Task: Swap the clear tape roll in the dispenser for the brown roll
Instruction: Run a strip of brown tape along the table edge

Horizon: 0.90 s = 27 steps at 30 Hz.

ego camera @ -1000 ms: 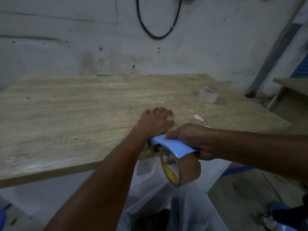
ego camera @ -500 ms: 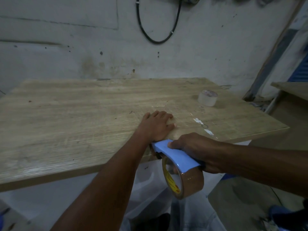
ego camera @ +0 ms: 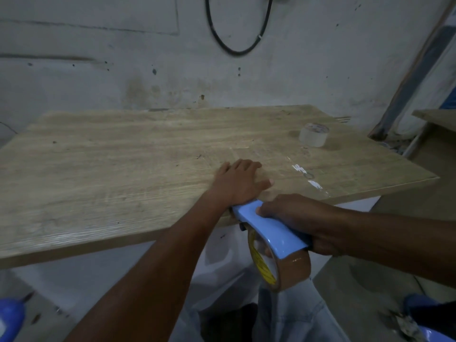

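The blue tape dispenser (ego camera: 269, 230) hangs just off the near edge of the wooden table (ego camera: 123, 169), its nose against that edge. The brown tape roll (ego camera: 291, 270) sits inside it, with a yellow label on its core. My right hand (ego camera: 301, 218) grips the dispenser's handle from the right. My left hand (ego camera: 238, 182) lies flat, palm down, on the tabletop right beside the dispenser's nose, fingers spread. The clear tape roll (ego camera: 313, 135) stands alone on the table at the far right.
Small white tape scraps (ego camera: 307, 175) stick to the table near its right edge. A black cable loop (ego camera: 237, 40) hangs on the grey wall behind. Another wooden surface (ego camera: 436, 117) stands at the right. Blue objects lie on the floor at bottom left (ego camera: 9, 317) and bottom right (ego camera: 429, 314).
The dispenser with the brown roll has slid lower and toward me off the table edge in my right hand. My left hand stays pressed flat on the table.
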Available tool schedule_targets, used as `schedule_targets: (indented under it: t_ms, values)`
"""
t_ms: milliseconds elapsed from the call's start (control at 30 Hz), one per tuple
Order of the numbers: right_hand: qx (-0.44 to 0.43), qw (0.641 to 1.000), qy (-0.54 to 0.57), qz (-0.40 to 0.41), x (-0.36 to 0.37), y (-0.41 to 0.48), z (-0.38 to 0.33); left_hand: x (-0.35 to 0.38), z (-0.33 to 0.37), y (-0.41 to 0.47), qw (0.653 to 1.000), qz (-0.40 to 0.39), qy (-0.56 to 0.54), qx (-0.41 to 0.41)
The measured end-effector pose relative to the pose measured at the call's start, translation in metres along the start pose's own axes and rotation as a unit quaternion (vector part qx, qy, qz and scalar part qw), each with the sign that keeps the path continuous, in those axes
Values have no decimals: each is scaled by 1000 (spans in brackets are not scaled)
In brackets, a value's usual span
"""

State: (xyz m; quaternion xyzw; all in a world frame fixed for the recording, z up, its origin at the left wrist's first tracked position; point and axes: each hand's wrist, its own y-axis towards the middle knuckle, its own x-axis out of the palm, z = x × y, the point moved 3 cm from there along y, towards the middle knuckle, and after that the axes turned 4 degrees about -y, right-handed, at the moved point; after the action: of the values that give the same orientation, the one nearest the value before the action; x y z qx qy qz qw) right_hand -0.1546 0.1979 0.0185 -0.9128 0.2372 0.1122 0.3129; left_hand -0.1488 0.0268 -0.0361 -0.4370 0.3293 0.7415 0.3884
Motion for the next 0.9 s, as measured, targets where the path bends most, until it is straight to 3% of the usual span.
schedule_targets:
  t_ms: [567, 767, 900]
  values:
    - [-18, 999, -31, 27, 0, -23, 10, 1, 0, -5, 998, 8, 56, 26]
    - [-11, 1000, 3, 4, 3, -23, 20, 1, 5, -7, 998, 28, 54, 25]
    - [-2, 1000, 30, -2, 6, -18, 19, 9, 18, -17, 997, -6, 61, 46]
